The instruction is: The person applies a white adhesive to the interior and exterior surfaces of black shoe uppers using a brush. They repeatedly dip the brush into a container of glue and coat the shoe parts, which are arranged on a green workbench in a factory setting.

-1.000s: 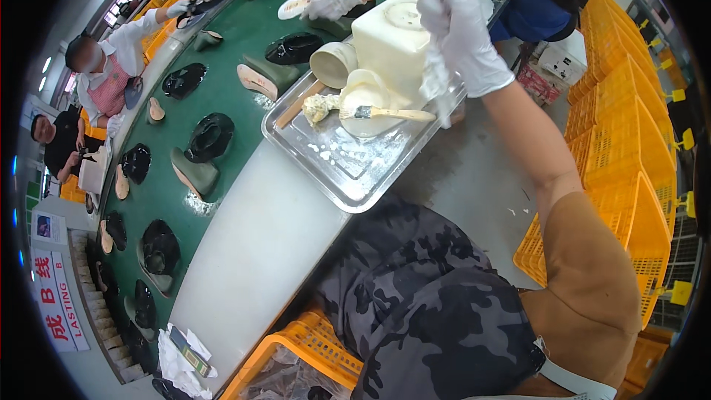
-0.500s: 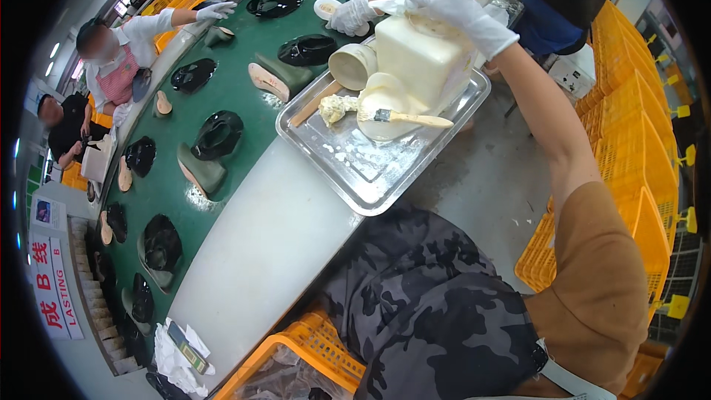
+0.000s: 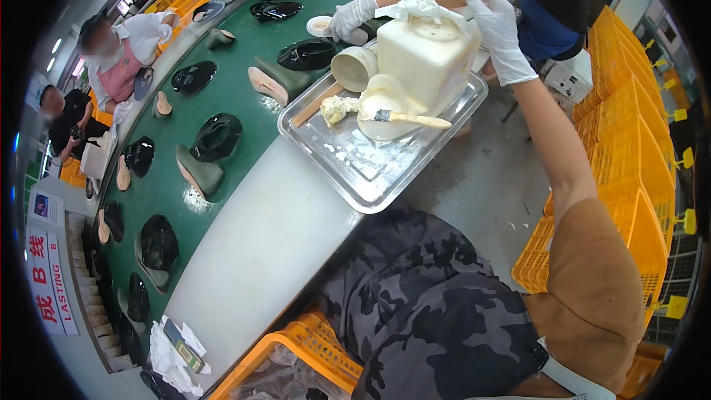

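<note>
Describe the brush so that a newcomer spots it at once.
Find the long green surface, then the shallow metal tray beside it that bears a boxy cream container. On the near side of that container, the brush lies across a rounded cream piece. Unlike the plain brown stick to its left, it has a pale handle and a darker head.

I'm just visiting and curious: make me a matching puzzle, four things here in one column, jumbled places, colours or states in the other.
1. Paintbrush
2. Crumpled white wad
3. Conveyor belt
4. Person's right hand

A. Green
B. On top of the cream container
C. Gloved
D. Lying with bristles pointing left

Pairs: 1-D, 2-B, 3-A, 4-C
</note>
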`<state>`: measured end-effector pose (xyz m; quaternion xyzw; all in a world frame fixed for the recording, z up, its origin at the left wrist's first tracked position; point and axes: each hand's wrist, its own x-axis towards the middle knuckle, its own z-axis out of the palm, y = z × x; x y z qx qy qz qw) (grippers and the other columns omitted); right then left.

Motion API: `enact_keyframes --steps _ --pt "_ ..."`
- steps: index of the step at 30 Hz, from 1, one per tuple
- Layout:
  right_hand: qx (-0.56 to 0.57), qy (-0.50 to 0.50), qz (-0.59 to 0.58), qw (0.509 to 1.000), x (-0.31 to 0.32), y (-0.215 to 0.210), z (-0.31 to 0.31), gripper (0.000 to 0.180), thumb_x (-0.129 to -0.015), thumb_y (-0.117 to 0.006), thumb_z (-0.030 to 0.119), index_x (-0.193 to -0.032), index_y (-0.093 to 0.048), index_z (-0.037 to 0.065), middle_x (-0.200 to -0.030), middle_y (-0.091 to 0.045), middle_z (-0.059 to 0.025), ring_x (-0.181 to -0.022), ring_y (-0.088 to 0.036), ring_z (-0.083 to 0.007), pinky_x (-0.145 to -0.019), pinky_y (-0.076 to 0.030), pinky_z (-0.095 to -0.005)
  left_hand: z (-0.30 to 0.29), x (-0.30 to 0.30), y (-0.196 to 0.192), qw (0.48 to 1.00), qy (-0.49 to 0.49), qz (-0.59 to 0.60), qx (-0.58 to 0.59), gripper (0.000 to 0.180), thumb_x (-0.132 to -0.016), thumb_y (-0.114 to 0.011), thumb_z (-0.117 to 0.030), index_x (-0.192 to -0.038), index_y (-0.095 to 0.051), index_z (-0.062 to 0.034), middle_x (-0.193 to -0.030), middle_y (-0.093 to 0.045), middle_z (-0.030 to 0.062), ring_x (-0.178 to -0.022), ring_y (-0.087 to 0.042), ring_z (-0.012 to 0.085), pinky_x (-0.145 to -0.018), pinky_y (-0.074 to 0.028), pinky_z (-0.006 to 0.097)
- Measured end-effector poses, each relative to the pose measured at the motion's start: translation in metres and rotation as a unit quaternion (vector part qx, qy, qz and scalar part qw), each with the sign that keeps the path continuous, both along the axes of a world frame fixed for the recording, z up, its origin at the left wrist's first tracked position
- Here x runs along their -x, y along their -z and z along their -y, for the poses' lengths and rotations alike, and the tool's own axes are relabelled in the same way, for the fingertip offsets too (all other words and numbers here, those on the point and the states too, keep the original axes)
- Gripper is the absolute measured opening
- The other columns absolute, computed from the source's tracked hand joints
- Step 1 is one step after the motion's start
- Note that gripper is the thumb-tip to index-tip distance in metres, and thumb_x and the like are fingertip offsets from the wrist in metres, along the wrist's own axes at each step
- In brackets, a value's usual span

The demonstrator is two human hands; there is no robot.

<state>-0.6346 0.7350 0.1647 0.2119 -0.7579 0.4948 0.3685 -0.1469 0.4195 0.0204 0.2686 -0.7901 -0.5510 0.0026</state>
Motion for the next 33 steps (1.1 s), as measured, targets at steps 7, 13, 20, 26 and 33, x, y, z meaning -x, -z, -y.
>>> enact_keyframes --steps 7,13,20,26,33 --pt "0.153 -0.057 0.106 0.981 -0.073 0.053 -0.021 0.014 -0.089 -0.056 0.007 -0.1 -0.062 0.0 -0.094 -0.063 -0.0017 -0.084 -0.056 -0.0076 -0.078 -0.045 -0.0227 -0.018 0.043 -0.021 0.997 0.041 -0.059 -0.019 0.057 -0.064 -0.076 -0.032 -0.105 -0.059 0.0044 -0.092 -0.066 0.0121 -0.084 -0.061 0.0221 -0.074 -0.048 0.034" --pt "0.118 -0.194 0.356 0.907 -0.166 0.088 0.006 0.025 -0.086 -0.061 0.009 -0.11 -0.057 0.005 -0.096 -0.059 0.0011 -0.082 -0.053 -0.0047 -0.073 -0.045 -0.0196 -0.024 0.045 -0.024 0.998 0.04 -0.053 -0.013 0.056 -0.065 -0.076 -0.031 -0.105 -0.059 0.0041 -0.092 -0.066 0.0119 -0.084 -0.062 0.0216 -0.074 -0.048 0.034" --pt "0.08 -0.225 0.368 0.899 -0.173 0.092 0.042 0.029 -0.084 -0.063 0.007 -0.112 -0.057 0.005 -0.096 -0.062 0.0002 -0.079 -0.054 -0.0037 -0.072 -0.047 -0.0205 -0.022 0.04 -0.027 0.998 0.03 -0.051 -0.002 0.054 -0.066 -0.075 -0.03 -0.105 -0.06 0.0038 -0.092 -0.066 0.0116 -0.085 -0.062 0.021 -0.074 -0.048 0.034" --pt "0.075 -0.225 0.236 0.942 -0.167 0.082 0.063 0.019 -0.084 -0.062 0.005 -0.103 -0.059 0.004 -0.09 -0.06 0.0016 -0.076 -0.053 -0.0024 -0.068 -0.046 -0.0194 -0.019 0.041 -0.029 0.998 0.026 -0.053 0.002 0.053 -0.066 -0.075 -0.03 -0.105 -0.06 0.0035 -0.092 -0.066 0.0113 -0.085 -0.062 0.0205 -0.074 -0.049 0.034" --pt "0.101 -0.219 0.258 0.936 -0.164 0.099 0.061 0.014 -0.084 -0.062 0.007 -0.096 -0.056 0.002 -0.086 -0.059 -0.0001 -0.078 -0.053 -0.0041 -0.069 -0.046 -0.021 -0.014 0.045 -0.031 0.999 0.03 -0.025 0.019 0.052 -0.067 -0.074 -0.029 -0.105 -0.06 0.0032 -0.092 -0.066 0.011 -0.085 -0.062 0.0199 -0.074 -0.049 0.034"
